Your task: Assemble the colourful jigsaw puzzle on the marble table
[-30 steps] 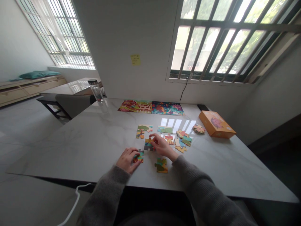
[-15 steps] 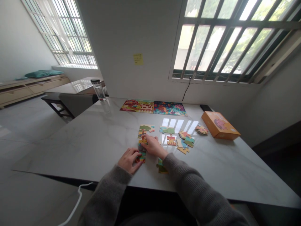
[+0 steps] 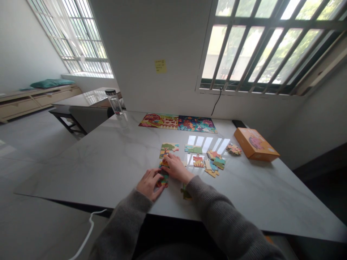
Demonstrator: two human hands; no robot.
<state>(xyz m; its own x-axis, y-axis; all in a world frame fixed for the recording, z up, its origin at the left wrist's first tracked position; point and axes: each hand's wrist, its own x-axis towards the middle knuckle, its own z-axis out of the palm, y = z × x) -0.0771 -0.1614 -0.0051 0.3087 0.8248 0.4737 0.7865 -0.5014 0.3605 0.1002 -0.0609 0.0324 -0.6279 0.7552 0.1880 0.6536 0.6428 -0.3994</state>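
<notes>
My left hand (image 3: pixel 149 184) rests on the marble table with its fingertips on a multicoloured jigsaw piece (image 3: pixel 163 180). My right hand (image 3: pixel 175 168) lies just above it, fingertips on another piece (image 3: pixel 163 163). These pieces form a narrow strip below a piece with a green tree (image 3: pixel 168 149). My right forearm partly hides a green and yellow group of pieces (image 3: pixel 185 193). More loose pieces lie to the right, including a green-blue group (image 3: pixel 193 149), an orange piece (image 3: pixel 198 161) and a mixed heap (image 3: pixel 215 163).
Two assembled jigsaw puzzles (image 3: pixel 177 123) lie along the far table edge. A small pile of pieces (image 3: pixel 233 149) sits beside an orange box (image 3: pixel 256 144) at the right. A glass bottle (image 3: pixel 115 103) stands at the far left corner, and a white cable (image 3: pixel 90 225) hangs below the near edge.
My right hand has moved left, and the pieces near both hands now sit together in one strip. The whole view has shifted slightly as my head turned.
</notes>
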